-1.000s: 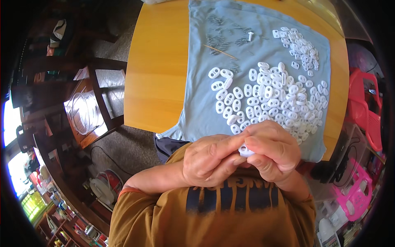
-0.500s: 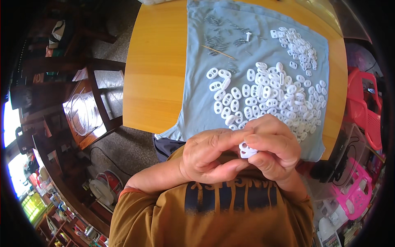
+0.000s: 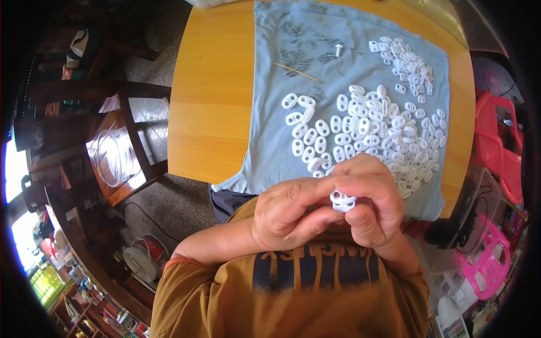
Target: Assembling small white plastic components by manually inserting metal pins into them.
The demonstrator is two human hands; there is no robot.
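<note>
Close to my chest, a white plastic cord lock (image 3: 343, 201) with two round holes is pinched between my hands. My left hand (image 3: 287, 211) closes on its left side with thumb and forefinger. From the right, my right hand (image 3: 376, 197) curls round it, forefinger over the top and thumb at its lower right. Fingers cover part of the piece. Beyond the hands lies a pile of white two-hole oval pieces (image 3: 369, 127) on a light blue cloth (image 3: 270, 146). A heap of smaller white pieces (image 3: 411, 65) sits at the far right, and small metal springs (image 3: 293, 59) lie scattered at the far left.
A thin wooden stick (image 3: 297, 72) lies among the springs, near a small white T-shaped peg (image 3: 338, 49). The cloth covers part of a yellow wooden table (image 3: 211, 101). A red plastic chair (image 3: 499, 146) and a pink chair (image 3: 487, 262) stand right of the table.
The cord lock has turned between my fingers and moved slightly right. Its two holes now face up more plainly. My right fingers have shifted left and closed nearer round it.
</note>
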